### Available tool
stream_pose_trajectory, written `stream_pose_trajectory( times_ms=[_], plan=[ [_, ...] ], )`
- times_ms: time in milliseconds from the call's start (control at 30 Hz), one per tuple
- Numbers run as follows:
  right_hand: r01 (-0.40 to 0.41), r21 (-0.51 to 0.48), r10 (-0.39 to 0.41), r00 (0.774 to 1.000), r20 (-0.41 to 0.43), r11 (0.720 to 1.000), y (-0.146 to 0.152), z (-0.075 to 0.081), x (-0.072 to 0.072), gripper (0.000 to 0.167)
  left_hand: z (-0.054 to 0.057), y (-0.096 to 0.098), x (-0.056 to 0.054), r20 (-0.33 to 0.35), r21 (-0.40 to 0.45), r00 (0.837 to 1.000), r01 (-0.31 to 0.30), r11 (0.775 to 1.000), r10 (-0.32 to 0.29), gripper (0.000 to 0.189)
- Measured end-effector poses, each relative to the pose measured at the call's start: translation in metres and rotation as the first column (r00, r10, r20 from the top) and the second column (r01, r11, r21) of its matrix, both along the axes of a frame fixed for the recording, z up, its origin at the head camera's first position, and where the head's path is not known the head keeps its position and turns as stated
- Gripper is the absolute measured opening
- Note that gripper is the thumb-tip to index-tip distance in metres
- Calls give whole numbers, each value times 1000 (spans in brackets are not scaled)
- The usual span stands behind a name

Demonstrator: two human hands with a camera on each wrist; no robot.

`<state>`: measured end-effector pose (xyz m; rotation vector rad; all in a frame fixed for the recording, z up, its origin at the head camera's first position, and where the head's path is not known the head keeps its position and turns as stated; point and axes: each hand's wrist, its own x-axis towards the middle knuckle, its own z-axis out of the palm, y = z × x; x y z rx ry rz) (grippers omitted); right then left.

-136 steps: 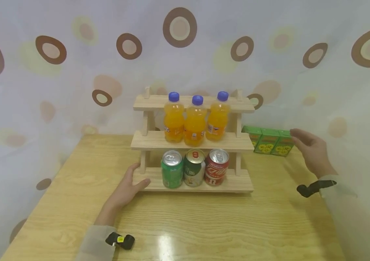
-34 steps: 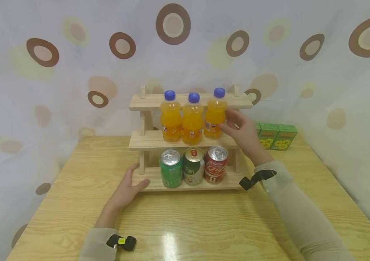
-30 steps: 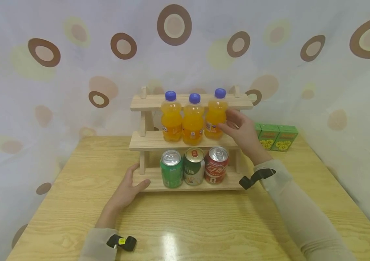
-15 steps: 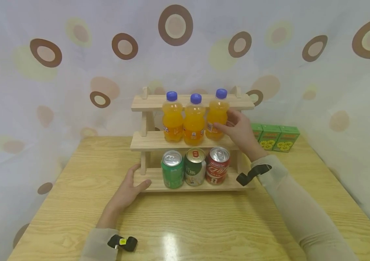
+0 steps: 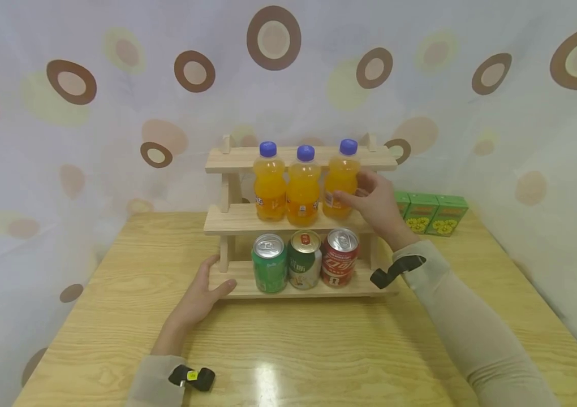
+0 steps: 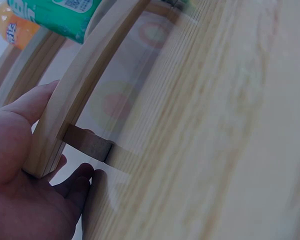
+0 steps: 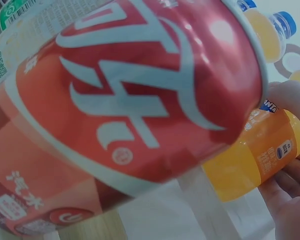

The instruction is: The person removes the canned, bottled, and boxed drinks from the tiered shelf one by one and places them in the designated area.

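A three-tier wooden shelf (image 5: 219, 223) stands on the table. On its middle tier are three orange soda bottles with blue caps: a left bottle (image 5: 270, 186), a middle bottle (image 5: 302, 192) and a right bottle (image 5: 341, 178). My right hand (image 5: 382, 206) grips the right bottle low on its side, thumb in front and fingers behind. In the right wrist view that bottle (image 7: 250, 155) is partly covered by a red cola can (image 7: 155, 100). My left hand (image 5: 199, 294) holds the left end of the bottom tier, thumb on top; in the left wrist view other fingers show below the board (image 6: 85, 80).
A green can (image 5: 269, 265), a dark green and white can (image 5: 304, 263) and the red can line the bottom tier. Several green drink cartons (image 5: 433, 215) stand right of the shelf, behind the right hand. A patterned curtain (image 5: 115, 141) hangs behind the table.
My right hand has moved left from beside the green cartons to the right bottle. Within the last second that bottle shifts slightly right and its label turns. My left hand stays on the shelf.
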<state>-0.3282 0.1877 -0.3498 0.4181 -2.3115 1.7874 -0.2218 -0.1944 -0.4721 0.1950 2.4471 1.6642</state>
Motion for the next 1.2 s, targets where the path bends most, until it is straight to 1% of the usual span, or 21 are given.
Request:
stream_pose_trajectory(
  times_ms=[67, 133, 267, 367, 600, 733, 967, 1100, 1200],
  plan=[
    [6, -2, -6, 1000, -7, 1000, 2, 0, 1, 59, -5, -1, -2, -11, -1, 1000, -5, 1000, 5, 85],
    [11, -9, -11, 1000, -21, 1000, 5, 0, 2, 58, -7, -2, -4, -20, -3, 1000, -6, 1000, 6, 86],
    [35, -4, -35, 998, -53, 999, 13, 3, 8, 58, -7, -2, -5, -30, -4, 1000, -4, 1000, 4, 85],
    [70, 6, -70, 995, -68, 998, 20, 6, 15, 58, -7, -1, -4, -28, 0, 1000, 2, 1000, -2, 85],
    [110, 3, -110, 993, -46, 994, 39, 11, 28, 57, -8, 0, -3, -11, 14, 1000, 2, 1000, -2, 85],
    [126, -14, -127, 991, -49, 992, 49, 13, 34, 56, -8, 0, -2, -8, 22, 1000, -7, 1000, 7, 83],
    [150, -15, -150, 986, -66, 989, 64, 14, 39, 55, -5, 0, -1, -25, 2, 1000, -11, 1000, 11, 83],
    [175, -8, -175, 983, -53, 985, 74, 14, 42, 56, -7, 0, -3, -26, 3, 1000, -13, 1000, 13, 83],
    [178, -17, -179, 982, -54, 984, 82, 14, 45, 55, -8, -1, -3, -27, 12, 1000, -6, 1000, 6, 83]
  ],
)
